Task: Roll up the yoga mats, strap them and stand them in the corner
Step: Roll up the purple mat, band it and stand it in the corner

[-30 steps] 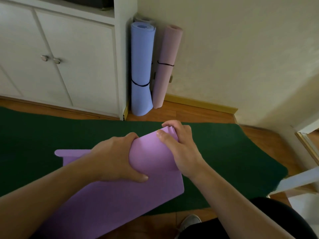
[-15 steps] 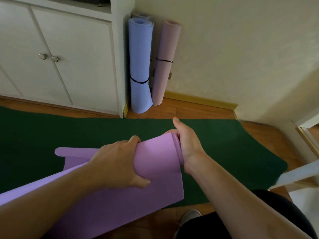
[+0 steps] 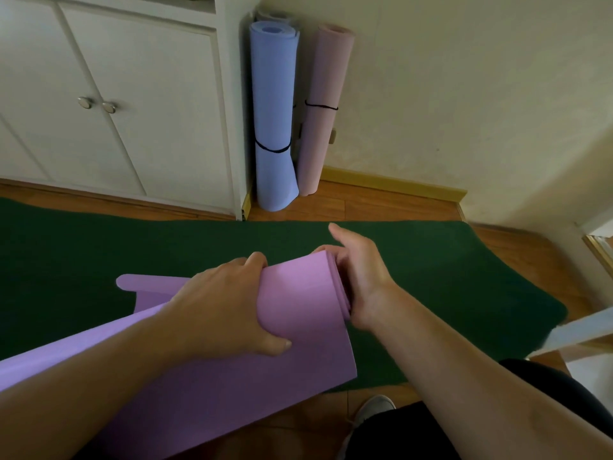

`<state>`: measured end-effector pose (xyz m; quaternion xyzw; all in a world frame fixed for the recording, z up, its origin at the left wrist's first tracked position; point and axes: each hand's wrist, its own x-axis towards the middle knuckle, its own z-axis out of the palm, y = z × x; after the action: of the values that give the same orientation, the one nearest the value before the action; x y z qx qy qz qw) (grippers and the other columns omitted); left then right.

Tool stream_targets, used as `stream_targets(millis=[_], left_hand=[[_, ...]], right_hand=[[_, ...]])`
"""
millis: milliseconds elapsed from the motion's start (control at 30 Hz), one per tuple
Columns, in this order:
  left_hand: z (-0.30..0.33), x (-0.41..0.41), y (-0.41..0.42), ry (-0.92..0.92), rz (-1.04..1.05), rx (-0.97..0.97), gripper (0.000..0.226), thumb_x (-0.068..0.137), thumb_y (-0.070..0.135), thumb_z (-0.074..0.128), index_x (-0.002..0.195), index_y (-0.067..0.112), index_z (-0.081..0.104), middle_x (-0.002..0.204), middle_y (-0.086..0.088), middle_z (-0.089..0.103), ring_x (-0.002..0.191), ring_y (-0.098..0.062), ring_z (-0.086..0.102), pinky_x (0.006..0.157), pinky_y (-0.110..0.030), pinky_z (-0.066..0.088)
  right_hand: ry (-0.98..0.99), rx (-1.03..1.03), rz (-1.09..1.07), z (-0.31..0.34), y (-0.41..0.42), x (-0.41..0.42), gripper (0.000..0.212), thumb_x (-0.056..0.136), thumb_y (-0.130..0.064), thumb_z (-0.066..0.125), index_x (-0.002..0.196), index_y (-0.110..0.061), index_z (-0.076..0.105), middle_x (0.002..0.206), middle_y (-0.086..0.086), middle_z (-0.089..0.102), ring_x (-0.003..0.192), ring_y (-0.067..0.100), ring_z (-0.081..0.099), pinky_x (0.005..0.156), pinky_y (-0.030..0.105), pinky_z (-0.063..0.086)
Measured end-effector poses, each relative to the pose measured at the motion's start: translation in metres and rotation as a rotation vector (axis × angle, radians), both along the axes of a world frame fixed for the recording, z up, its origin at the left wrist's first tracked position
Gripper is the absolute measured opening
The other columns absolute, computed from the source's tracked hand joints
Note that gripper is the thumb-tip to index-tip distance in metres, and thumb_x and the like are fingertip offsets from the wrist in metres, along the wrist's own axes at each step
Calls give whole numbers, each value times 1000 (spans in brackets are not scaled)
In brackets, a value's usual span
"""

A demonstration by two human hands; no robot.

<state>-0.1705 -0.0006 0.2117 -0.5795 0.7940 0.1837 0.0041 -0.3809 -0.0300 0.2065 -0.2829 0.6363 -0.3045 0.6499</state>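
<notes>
A purple yoga mat is partly rolled, its loose sheet running toward the lower left over a flat dark green mat on the floor. My left hand grips the roll from above, thumb on the near side. My right hand is at the roll's right end, with fingers curled onto that end and one finger sticking out straight. In the corner stand a rolled blue mat and a rolled pink mat, each with a black strap.
White cabinet doors with round knobs fill the back left, next to the corner. A third roll's top peeks out behind the blue mat. A white slat crosses the right edge. My shoe is on the wood floor.
My right hand has slid from the top of the roll to its right end. The roll has turned over and grown thicker, with my left hand still on top.
</notes>
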Motion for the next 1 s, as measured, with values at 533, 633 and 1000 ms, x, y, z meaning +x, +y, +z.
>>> stream_targets(millis=[533,633,1000], left_hand=[[-4,-8,4,-92,-31,-120,96,55,90,67,125,32,35,110,14,60,93,-12,63,80,-33,55],[-1,-8,7,-101,-34,-133,95,56,91,65,123,31,35,107,13,59,91,-12,64,79,-34,57],[2,-7,2,-72,63,-147,95,50,86,74,114,29,33,106,11,53,92,-15,60,72,-30,48]], right_hand=[[142,-69,-26,-20,6,30,49,84,-73,54,98,-27,61,113,8,69,108,31,63,109,54,47],[183,-115,144,-4,9,24,61,66,-94,54,96,-41,60,118,1,67,115,28,56,111,50,36],[280,-453,189,4,26,34,46,73,-54,89,103,-30,64,100,-3,74,95,21,74,86,56,62]])
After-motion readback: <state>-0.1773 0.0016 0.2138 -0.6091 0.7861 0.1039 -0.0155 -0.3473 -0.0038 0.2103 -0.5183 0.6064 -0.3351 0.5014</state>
